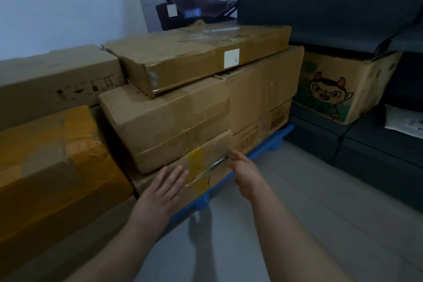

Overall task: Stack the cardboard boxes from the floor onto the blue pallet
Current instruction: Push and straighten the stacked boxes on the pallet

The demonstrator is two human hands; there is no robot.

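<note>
A yellow-taped box (52, 167) lies far left, close beside the stack. The left hand (160, 192) rests flat, fingers spread, on the bottom box (201, 167) of the stacked cardboard boxes (183, 89) on the blue pallet (265, 146). The right hand (246, 173), loosely open, touches that box's corner edge. Bare floor (309, 201) lies open to the right, up to dark cushions (366, 151).

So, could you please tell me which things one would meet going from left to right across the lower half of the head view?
Yellow-taped box → left hand flat on the bottom box → right hand at that box's corner → blue pallet → cartoon-printed box → white paper.
</note>
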